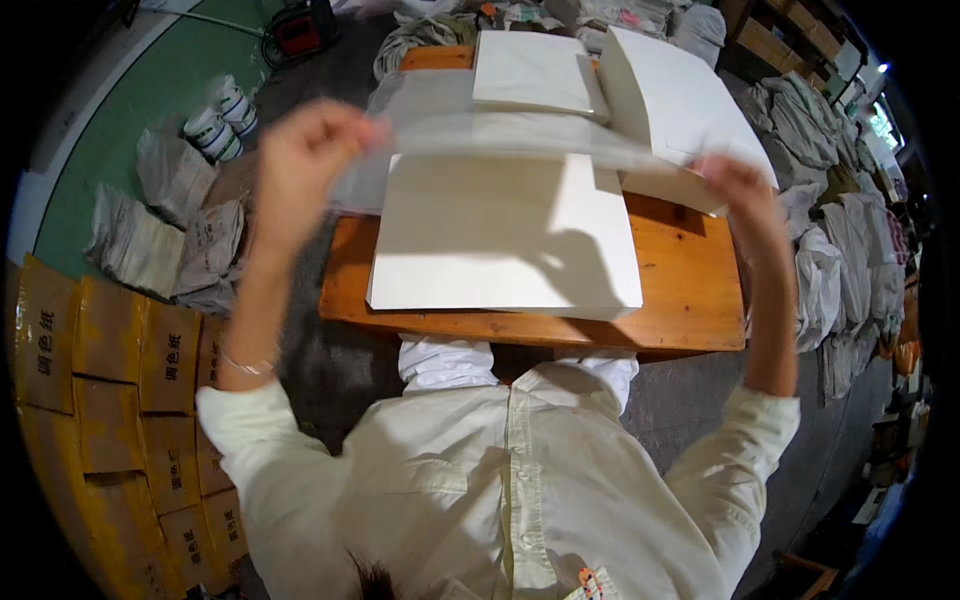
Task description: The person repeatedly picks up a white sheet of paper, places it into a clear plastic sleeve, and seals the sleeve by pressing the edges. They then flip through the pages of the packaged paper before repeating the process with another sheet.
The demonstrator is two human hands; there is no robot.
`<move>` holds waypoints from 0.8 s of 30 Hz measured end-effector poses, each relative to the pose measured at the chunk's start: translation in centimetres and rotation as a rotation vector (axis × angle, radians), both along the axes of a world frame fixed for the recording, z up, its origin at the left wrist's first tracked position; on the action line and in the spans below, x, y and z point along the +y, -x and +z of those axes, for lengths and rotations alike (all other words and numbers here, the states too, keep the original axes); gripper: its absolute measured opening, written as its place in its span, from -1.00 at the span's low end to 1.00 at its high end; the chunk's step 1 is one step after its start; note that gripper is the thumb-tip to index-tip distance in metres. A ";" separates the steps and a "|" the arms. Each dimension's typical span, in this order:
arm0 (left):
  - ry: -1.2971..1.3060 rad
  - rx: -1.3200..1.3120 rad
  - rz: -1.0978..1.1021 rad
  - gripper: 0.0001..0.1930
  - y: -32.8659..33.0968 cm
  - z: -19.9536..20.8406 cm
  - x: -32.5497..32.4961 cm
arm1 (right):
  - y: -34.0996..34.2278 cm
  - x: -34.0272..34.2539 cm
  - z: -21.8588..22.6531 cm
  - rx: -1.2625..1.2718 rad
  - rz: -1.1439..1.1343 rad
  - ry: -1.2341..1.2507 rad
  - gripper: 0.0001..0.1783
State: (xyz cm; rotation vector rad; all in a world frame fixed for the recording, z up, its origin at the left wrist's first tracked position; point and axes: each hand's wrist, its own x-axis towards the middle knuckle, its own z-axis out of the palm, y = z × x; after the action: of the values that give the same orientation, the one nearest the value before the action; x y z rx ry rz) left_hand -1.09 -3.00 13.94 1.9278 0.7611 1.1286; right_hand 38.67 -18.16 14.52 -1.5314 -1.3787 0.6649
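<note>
Crosswise, thin translucent plastic film (500, 138) is clamped by fingers of left hand (305, 150), 9 o'clock, and blurred right hand (742, 188), 3 o'clock; white rectangular paper stack (480, 235) lies toward 6.

Brown cartons (107, 328) stacked L of wooden table (690, 270): short dark Chinese lettering, mostly running vert., on several. White tubs (212, 135), also L of table, w/ markings too small to read.
</note>
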 end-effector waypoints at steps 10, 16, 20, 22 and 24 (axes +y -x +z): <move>0.009 0.163 0.241 -0.91 1.1 -20.3 -11.7 | 3.0 -9.9 -18.8 0.303 -0.078 0.174 -0.86; 0.173 0.103 0.275 -0.93 1.0 -19.0 -11.6 | 3.7 -9.4 -18.1 0.285 -0.101 0.105 -0.91; 0.152 0.026 0.265 -0.92 0.5 -19.3 -11.9 | 4.1 -9.2 -18.8 0.223 -0.132 -0.049 -0.90; 0.170 -0.030 0.263 -0.92 0.5 -19.9 -12.2 | 4.1 -9.4 -19.6 0.238 -0.126 -0.080 -0.91; 0.195 -0.085 0.265 -0.93 0.6 -21.0 -12.4 | 4.1 -9.8 -20.5 0.318 -0.141 -0.056 -0.90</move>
State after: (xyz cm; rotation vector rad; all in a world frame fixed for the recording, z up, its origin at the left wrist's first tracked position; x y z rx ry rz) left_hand -1.66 -15.38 -7.09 1.6403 1.0614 1.2351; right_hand 34.61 -27.93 -5.98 -1.3949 -1.0330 0.7392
